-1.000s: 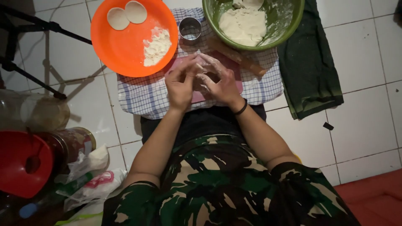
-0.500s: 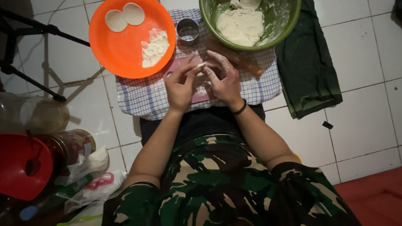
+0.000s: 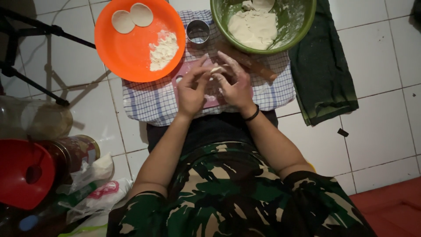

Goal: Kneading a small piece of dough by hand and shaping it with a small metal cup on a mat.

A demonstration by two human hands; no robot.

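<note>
Your hands meet over the pink board (image 3: 188, 72), and the small piece of pale dough (image 3: 215, 69) sits pinched between the fingertips of both, just above the board. Left hand (image 3: 193, 87): fingers curled in, thumb and forefinger closed on the dough's near edge. Right hand (image 3: 234, 81): fingers bent over the top, also closed on the dough.

Change since a second ago: hands were pressed closer together with the dough hidden between them; now the fingers have parted a little and the pale piece shows at the tips. Judgement: you have passed from pressing to shaping the piece by its edge.

Around it: checked cloth (image 3: 149, 103) under the board, on the tiled floor. Wooden rolling pin (image 3: 252, 65) lies just beyond your right hand. Round metal cutter (image 3: 198, 31) stands ahead. Green bowl (image 3: 307, 22) holds the dough mass. Orange plate (image 3: 127, 52) carries two flat discs (image 3: 131, 17) and loose flour (image 3: 164, 50).
</note>
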